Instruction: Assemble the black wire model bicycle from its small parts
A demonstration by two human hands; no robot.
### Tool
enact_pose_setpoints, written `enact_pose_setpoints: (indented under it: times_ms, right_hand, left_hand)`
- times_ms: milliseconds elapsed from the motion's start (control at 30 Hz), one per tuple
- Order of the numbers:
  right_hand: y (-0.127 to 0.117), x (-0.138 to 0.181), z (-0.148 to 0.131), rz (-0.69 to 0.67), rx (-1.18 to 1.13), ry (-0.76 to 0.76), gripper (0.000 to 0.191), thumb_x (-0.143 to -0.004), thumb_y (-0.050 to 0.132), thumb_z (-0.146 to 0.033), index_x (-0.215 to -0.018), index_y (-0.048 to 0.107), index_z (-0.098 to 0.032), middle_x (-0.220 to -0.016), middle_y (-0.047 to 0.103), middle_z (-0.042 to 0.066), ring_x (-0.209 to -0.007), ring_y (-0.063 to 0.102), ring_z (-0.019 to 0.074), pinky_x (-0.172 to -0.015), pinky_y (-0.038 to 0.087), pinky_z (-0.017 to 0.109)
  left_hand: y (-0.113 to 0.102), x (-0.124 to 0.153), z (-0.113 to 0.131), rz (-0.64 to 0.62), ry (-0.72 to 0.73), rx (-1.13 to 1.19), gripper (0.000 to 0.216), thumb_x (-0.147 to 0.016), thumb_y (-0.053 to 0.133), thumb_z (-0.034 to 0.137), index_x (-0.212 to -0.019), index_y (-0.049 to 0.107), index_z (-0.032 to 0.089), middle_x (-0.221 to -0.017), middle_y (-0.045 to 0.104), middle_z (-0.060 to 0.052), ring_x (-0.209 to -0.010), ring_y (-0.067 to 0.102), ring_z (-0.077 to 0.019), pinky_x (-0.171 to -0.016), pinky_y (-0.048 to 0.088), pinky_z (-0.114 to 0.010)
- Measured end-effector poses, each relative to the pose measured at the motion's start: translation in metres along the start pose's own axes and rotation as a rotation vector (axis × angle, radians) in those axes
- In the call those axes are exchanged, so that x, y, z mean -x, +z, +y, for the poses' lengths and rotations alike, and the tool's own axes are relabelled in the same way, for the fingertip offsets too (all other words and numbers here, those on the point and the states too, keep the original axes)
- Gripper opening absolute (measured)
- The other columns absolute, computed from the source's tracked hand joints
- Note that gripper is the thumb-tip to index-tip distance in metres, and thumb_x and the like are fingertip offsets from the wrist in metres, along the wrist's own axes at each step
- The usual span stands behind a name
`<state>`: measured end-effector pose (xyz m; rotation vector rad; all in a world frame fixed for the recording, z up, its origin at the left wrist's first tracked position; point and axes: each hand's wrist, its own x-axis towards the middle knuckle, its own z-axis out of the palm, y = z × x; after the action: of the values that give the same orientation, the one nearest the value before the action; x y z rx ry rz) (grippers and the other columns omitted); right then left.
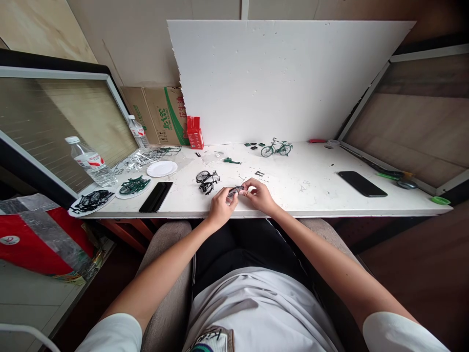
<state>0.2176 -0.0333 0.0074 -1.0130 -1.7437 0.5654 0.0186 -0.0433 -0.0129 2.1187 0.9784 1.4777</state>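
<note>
Both my hands meet over the front edge of the white table (315,195). My left hand (221,205) and my right hand (259,194) pinch a small dark bicycle wheel part (235,190) between their fingertips. Just behind my left hand lies a partly built black model bicycle (207,180). A finished green model bicycle (276,147) stands upright at the back of the table, with several small dark green pieces (254,145) to its left.
A black phone (156,196) lies left of my hands, another black phone (362,184) to the right. White plates (161,168) with green parts (134,185) and black parts (91,201), two water bottles (90,162), a red box (195,132), and plastic sprues (146,157) fill the left side.
</note>
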Motion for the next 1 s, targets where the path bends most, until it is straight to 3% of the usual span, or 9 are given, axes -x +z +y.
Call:
enact_pose_setpoints:
  times_ms: [167, 367, 567, 733, 867, 933, 1000]
  right_hand:
    - [0.000, 0.000, 0.002, -0.018, -0.014, 0.003, 0.042, -0.092, 0.076, -0.065, -0.092, 0.068, -0.024, -0.095, 0.072, 0.006, -0.090, 0.068, 0.0233, -0.068, 0.052, 0.032]
    - [0.001, 0.000, 0.002, -0.023, -0.012, 0.017, 0.043, -0.091, 0.076, -0.066, -0.091, 0.067, -0.023, -0.096, 0.071, 0.006, -0.091, 0.067, 0.0237, -0.068, 0.053, 0.033]
    - [0.001, -0.001, 0.002, 0.035, 0.011, 0.017, 0.045, -0.092, 0.073, -0.068, -0.093, 0.067, -0.024, -0.098, 0.070, 0.008, -0.092, 0.067, 0.0243, -0.067, 0.053, 0.033]
    - [0.001, -0.001, 0.000, -0.002, -0.057, 0.072, 0.048, -0.092, 0.071, -0.071, -0.094, 0.067, -0.023, -0.096, 0.071, 0.007, -0.090, 0.067, 0.0240, -0.066, 0.053, 0.033]
    - [0.001, -0.001, -0.002, 0.023, -0.113, 0.129, 0.049, -0.089, 0.073, -0.071, -0.094, 0.066, -0.022, -0.095, 0.070, 0.007, -0.090, 0.065, 0.0234, -0.066, 0.053, 0.032]
    - [0.002, -0.001, -0.002, 0.043, -0.108, 0.158, 0.050, -0.088, 0.073, -0.072, -0.091, 0.065, -0.022, -0.094, 0.070, 0.007, -0.089, 0.065, 0.0231, -0.066, 0.052, 0.031]
    - [0.002, -0.002, -0.001, 0.043, -0.089, 0.177, 0.051, -0.087, 0.073, -0.073, -0.089, 0.065, -0.022, -0.093, 0.069, 0.007, -0.089, 0.064, 0.0231, -0.065, 0.050, 0.031]
  left_hand:
    - [-0.001, -0.001, 0.001, -0.004, -0.017, 0.006, 0.011, -0.101, 0.063, 0.029, -0.102, 0.068, 0.020, -0.099, 0.073, -0.009, -0.081, 0.066, -0.0191, -0.071, 0.054, -0.028]
    - [-0.001, -0.004, 0.002, -0.006, -0.079, -0.017, 0.017, -0.100, 0.064, 0.034, -0.092, 0.065, 0.020, -0.088, 0.071, -0.008, -0.072, 0.063, -0.0180, -0.065, 0.051, -0.028]
    - [0.000, -0.007, 0.000, -0.063, -0.136, 0.093, 0.027, -0.103, 0.062, 0.045, -0.102, 0.071, 0.019, -0.097, 0.076, -0.011, -0.083, 0.072, -0.0225, -0.069, 0.055, -0.029]
    - [-0.003, -0.011, 0.007, -0.046, -0.109, -0.007, 0.029, -0.102, 0.066, 0.043, -0.113, 0.075, 0.018, -0.094, 0.077, -0.008, -0.062, 0.062, -0.0155, -0.066, 0.051, -0.029]
    - [-0.029, -0.030, 0.013, -0.042, -0.012, -0.182, 0.030, -0.097, 0.069, 0.033, -0.124, 0.074, 0.020, -0.118, 0.079, -0.009, -0.065, 0.063, -0.0144, -0.079, 0.056, -0.033]
    - [-0.054, -0.046, 0.009, -0.058, 0.030, -0.237, 0.026, -0.096, 0.059, 0.017, -0.114, 0.078, 0.020, -0.111, 0.081, -0.007, -0.085, 0.071, -0.0202, -0.086, 0.057, -0.035]
    - [-0.081, -0.060, -0.001, -0.061, 0.042, -0.301, 0.035, -0.090, 0.053, 0.004, -0.107, 0.079, 0.020, -0.106, 0.081, -0.006, -0.102, 0.072, -0.0236, -0.098, 0.057, -0.038]
